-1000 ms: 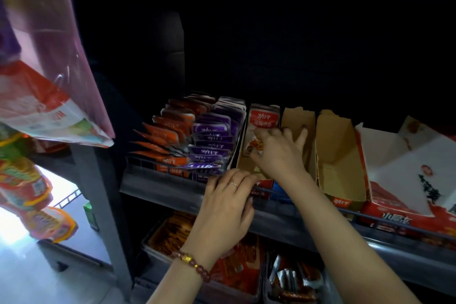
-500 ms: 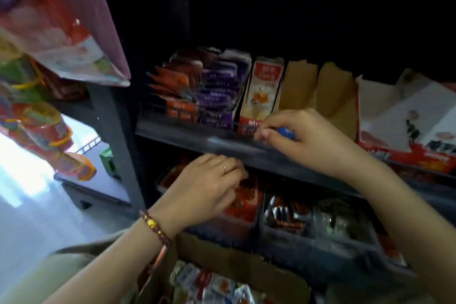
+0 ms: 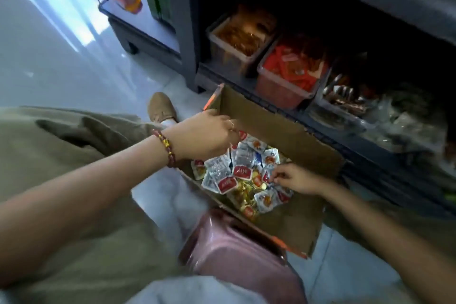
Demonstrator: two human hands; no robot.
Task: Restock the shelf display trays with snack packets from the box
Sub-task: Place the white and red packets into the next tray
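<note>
Cardboard box [image 3: 283, 131] on the floor [image 3: 61, 69], both hands in it.
Snack packets [image 3: 237, 173] piled mid-box. Right hand [image 3: 296, 177] at box's right side, fingertips pinching a packet at the pile edge. Left hand [image 3: 207, 133] over box's far-left corner, fingers curled down toward pile; can't tell if it grips anything. Shelf trays [image 3: 278, 91] just behind box.
</note>
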